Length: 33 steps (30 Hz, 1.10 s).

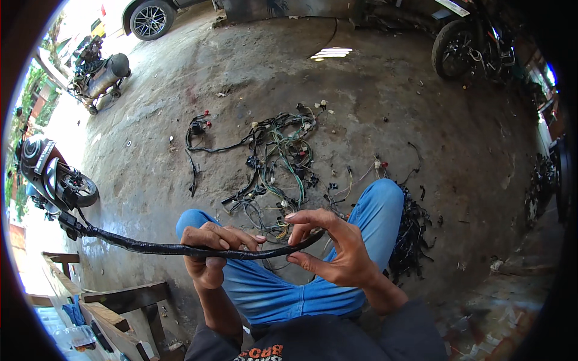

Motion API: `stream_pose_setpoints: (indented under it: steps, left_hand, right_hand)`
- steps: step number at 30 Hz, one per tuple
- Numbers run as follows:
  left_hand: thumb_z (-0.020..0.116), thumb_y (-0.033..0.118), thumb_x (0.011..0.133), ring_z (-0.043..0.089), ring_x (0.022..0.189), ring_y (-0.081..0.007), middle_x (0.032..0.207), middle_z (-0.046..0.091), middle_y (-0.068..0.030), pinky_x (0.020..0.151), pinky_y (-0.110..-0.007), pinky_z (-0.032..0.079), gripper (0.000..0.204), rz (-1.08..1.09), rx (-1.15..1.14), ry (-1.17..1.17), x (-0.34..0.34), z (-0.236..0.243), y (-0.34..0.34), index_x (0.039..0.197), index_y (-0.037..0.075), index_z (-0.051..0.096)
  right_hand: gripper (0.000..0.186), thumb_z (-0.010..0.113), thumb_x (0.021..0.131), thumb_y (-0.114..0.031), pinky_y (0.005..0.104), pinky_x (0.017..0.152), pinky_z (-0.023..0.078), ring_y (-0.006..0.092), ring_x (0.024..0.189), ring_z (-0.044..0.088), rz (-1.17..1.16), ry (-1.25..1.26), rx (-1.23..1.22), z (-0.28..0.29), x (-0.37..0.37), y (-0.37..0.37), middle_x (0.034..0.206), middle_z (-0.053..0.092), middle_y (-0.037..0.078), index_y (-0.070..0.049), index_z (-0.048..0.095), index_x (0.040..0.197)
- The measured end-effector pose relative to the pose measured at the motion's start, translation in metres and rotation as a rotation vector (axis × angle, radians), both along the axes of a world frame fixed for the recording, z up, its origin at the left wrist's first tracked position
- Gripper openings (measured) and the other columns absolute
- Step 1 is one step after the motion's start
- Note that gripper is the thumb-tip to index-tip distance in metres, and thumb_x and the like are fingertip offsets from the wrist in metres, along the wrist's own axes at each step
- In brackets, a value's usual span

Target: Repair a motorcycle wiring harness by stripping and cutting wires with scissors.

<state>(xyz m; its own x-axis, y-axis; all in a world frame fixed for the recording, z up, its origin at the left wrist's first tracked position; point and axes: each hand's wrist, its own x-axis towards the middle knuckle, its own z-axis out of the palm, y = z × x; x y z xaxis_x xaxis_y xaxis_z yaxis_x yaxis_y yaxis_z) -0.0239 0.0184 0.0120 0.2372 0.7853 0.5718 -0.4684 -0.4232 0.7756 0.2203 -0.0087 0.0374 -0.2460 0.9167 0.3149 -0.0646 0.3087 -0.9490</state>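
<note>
Wiring harness (150,246), the one you hold: glossy black throughout. Your jeans (259,298): blue, with paler fading. Your shirt (346,338): near-black, bearing an orange-and-white print (265,351). Wire tangle (220,149) before you: mostly black, streaked green, with white and red connectors. Scrap heap (410,240) near you: black. Floor (138,174) around you: grey-brown, mottled with darker stains. Compressor tank (114,73) you face: dull grey. Car wheel (150,21): black, silver-edged spokes.

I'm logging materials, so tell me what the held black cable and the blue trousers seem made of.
Cable: probably plastic tape outside, glossy black, judging by its highlights and wrinkled wrap. Trousers: likely denim, matte, by faded blue and creases.
</note>
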Motion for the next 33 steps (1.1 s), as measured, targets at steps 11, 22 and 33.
stream_pose_setpoints:
  steps: [11, 22, 33]
  left_hand:
    - [0.062, 0.017, 0.1, 0.07, 0.084, -0.04, 0.084, 0.056, -0.0184, 0.084, -0.067, 0.056, 0.025, 0.004, -0.003, 0.041, 0.005, 0.006, -0.005, 0.107, 0.0, 0.045]
    - [0.065, 0.02, 0.098, 0.07, 0.089, -0.0427, 0.088, 0.058, -0.0189, 0.09, -0.071, 0.051, 0.029, 0.009, -0.035, 0.081, 0.008, 0.008, -0.008, 0.106, 0.0, 0.047]
    - [0.063, 0.02, 0.099, 0.071, 0.089, -0.0409, 0.089, 0.058, -0.0173, 0.095, -0.074, 0.046, 0.027, 0.047, -0.069, 0.086, 0.011, 0.005, -0.011, 0.107, 0.0, 0.047]
  right_hand:
    - [0.068, 0.079, 0.079, -0.002, 0.0383, 0.089, 0.045, 0.021, 0.092, 0.057, -0.104, -0.29, 0.267, 0.006, 0.004, -0.004, 0.095, 0.068, 0.0, -0.01, 0.055, 0.142]
    - [0.069, 0.081, 0.075, 0.0, 0.035, 0.086, 0.045, 0.0174, 0.086, 0.056, -0.188, -0.382, 0.32, 0.012, 0.0, -0.005, 0.087, 0.07, -0.001, -0.007, 0.057, 0.139]
    - [0.067, 0.074, 0.081, 0.002, 0.0415, 0.099, 0.043, 0.0211, 0.094, 0.06, -0.126, -0.35, 0.343, -0.002, 0.002, 0.003, 0.092, 0.065, 0.001, -0.003, 0.049, 0.143]
